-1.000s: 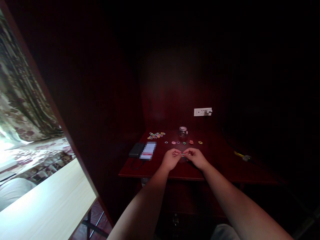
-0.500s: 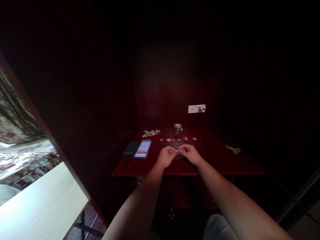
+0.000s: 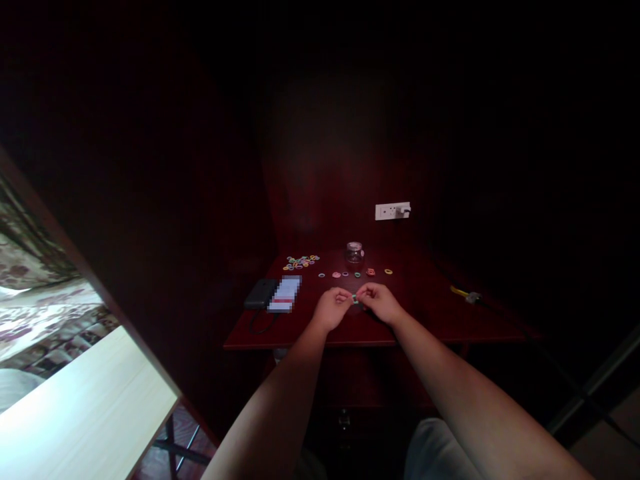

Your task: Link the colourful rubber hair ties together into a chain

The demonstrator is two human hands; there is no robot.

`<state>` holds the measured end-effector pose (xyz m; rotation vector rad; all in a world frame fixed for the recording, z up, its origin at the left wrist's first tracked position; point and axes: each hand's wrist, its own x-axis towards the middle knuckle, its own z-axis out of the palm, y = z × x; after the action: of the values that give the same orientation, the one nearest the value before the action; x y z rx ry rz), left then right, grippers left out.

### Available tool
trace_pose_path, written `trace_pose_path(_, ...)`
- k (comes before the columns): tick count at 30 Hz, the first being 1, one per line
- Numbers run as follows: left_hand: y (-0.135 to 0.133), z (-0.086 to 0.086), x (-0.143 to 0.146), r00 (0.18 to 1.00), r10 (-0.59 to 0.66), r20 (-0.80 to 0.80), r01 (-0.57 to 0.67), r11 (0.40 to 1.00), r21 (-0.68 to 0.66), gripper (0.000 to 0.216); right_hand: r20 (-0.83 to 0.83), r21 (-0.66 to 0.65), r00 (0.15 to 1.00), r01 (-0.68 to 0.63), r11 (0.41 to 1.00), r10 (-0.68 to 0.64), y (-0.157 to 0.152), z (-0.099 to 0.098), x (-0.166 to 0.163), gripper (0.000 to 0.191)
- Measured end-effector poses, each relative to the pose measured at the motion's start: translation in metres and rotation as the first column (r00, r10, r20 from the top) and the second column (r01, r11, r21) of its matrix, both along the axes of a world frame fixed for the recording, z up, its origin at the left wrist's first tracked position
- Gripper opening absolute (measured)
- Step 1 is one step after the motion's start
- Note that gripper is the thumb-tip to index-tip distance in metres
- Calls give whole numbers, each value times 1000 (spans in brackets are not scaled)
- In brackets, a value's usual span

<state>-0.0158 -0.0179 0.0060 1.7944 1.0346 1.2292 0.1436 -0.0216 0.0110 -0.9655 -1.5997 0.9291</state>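
Note:
Between both hands, low over the front of the dark red table point(image 3: 425, 313), is a small green hair tie point(image 3: 355, 299). My left hand point(image 3: 334, 308) pinches its left side with thumb and forefinger. The right side is pinched by my right hand point(image 3: 379, 301). Just beyond the hands runs a row of small bands: a blue one point(image 3: 321, 275), pink ones point(image 3: 337, 275), a purple one point(image 3: 345, 274), a green one point(image 3: 357, 275), coral ones point(image 3: 371, 272) and a yellow one point(image 3: 389, 271). A clear jar point(image 3: 355, 253) stands behind the row.
At the back left lies a loose heap of coloured hair ties point(image 3: 301, 263). A blurred-out phone point(image 3: 285, 294) and a black box-like device point(image 3: 261, 293) with a cable are at the left. A yellow-handled tool point(image 3: 465, 294) lies right. A white socket panel point(image 3: 393, 211) is on the back wall.
The green hair tie now shows as a wider, stretched shape between my fingers. Both hands keep nearly the same place, and the whole view has shifted slightly.

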Motion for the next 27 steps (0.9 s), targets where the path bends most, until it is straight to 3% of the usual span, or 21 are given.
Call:
trace_pose_path(9,-4,3,0,1000,8,14,-8,1000,-8,9,-30,-23,999,-38,999,37,3,-4,2,26)
trace_pose_path(16,2,-4,0,999,50,-10,-49,999,18,11,-35,-18,996,-81,997,80,7,-9,4,35)
trace_pose_path(27,0,-2,-1,998,60,-26,-59,998,16,10,-49,-1,996,-80,997,80,2,-3,1,33)
